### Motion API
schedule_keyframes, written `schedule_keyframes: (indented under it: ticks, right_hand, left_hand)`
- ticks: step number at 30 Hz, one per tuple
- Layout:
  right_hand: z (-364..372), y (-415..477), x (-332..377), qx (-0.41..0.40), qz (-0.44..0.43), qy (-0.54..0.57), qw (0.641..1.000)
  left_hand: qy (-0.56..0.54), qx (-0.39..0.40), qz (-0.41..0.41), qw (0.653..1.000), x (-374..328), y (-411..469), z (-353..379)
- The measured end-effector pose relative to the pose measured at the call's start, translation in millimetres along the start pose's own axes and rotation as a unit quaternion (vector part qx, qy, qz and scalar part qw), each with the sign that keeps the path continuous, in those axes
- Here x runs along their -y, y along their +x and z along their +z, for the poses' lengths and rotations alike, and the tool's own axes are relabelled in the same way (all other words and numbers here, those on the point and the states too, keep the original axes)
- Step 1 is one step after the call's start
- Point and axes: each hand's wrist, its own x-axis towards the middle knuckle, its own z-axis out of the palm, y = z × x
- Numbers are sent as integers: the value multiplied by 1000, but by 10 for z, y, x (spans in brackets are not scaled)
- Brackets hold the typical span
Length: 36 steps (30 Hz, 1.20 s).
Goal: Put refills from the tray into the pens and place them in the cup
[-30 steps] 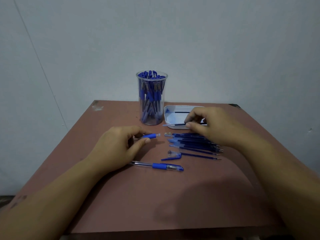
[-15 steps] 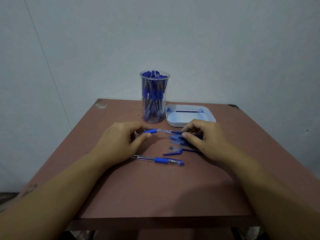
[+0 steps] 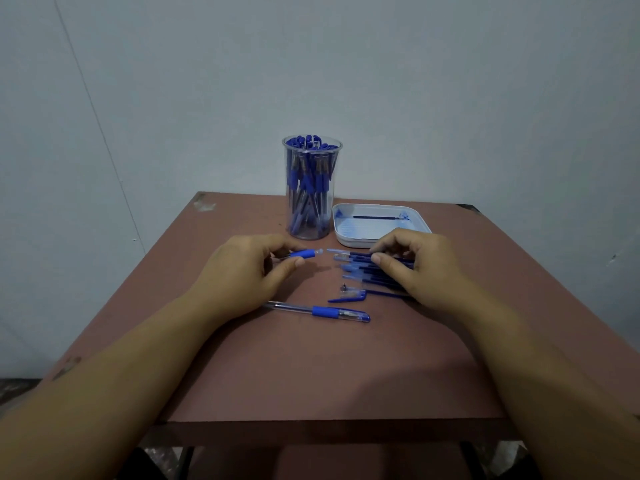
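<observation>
My left hand [image 3: 249, 271] grips a clear pen barrel with a blue grip [image 3: 306, 253], its open end pointing right. My right hand [image 3: 412, 265] pinches a thin blue refill [image 3: 349, 253], its tip aimed at the barrel with a small gap between them. Under my right hand lies a pile of blue refills and pen parts [image 3: 360, 271]. A white tray [image 3: 349, 240] behind holds one refill [image 3: 374, 217]. A clear cup [image 3: 311, 188] full of blue pens stands left of the tray.
A capped, assembled blue pen [image 3: 318, 311] lies on the brown table [image 3: 311, 368] in front of my left hand. A loose blue cap and a small metal tip [image 3: 349, 295] lie beside it. A grey wall stands close behind the table.
My right hand drew a refill out of the tray, toward me and to the left, and its tip now points at the barrel. My left hand stayed put with the barrel.
</observation>
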Motion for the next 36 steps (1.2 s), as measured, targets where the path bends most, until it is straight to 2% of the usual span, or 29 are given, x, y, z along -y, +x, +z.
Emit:
schedule_keyframes:
  ticks: [10, 27, 36]
  right_hand:
    - [27, 2, 54, 13, -16, -1, 1000]
    - [-23, -37, 171, 53, 18, 68, 996]
    - [-48, -34, 150, 46, 20, 81, 995]
  left_hand:
    - [29, 3, 5, 1000, 16, -7, -13]
    - [84, -1, 21, 996, -28, -18, -77]
    - [56, 2, 25, 998, 19, -24, -89]
